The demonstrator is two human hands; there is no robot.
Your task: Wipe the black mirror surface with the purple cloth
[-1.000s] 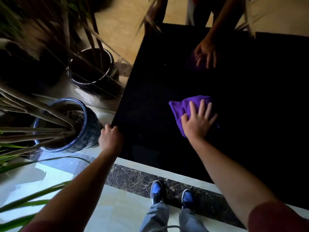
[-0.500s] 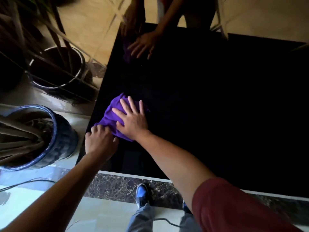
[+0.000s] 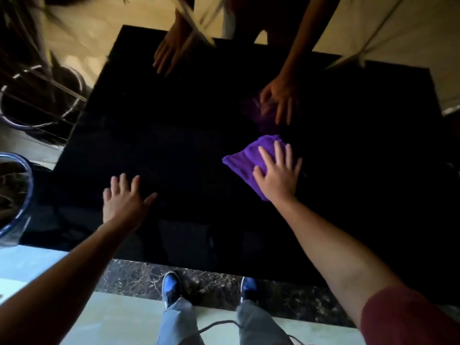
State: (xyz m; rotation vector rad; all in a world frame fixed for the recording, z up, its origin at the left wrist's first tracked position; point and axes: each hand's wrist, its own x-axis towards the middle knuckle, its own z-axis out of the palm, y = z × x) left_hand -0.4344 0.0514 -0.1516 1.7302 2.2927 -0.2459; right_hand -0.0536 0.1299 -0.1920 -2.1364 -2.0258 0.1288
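Observation:
The black mirror surface (image 3: 189,135) fills the middle of the head view and reflects my arms and hands. A bunched purple cloth (image 3: 245,161) lies on its right-centre part. My right hand (image 3: 278,174) presses flat on the cloth with fingers spread, covering its right half. My left hand (image 3: 124,201) rests flat on the mirror near its lower left, fingers apart, holding nothing. The cloth's dim reflection shows just above it.
A blue glazed plant pot (image 3: 15,195) stands at the left edge, and its reflection shows higher up on the left. Below the mirror runs a dark marble strip (image 3: 211,282), then pale floor with my blue shoes (image 3: 171,287).
My right hand has swept the cloth from the mirror's left side to its right-centre. My left hand has opened from a loose fist at the left edge and now lies flat on the mirror.

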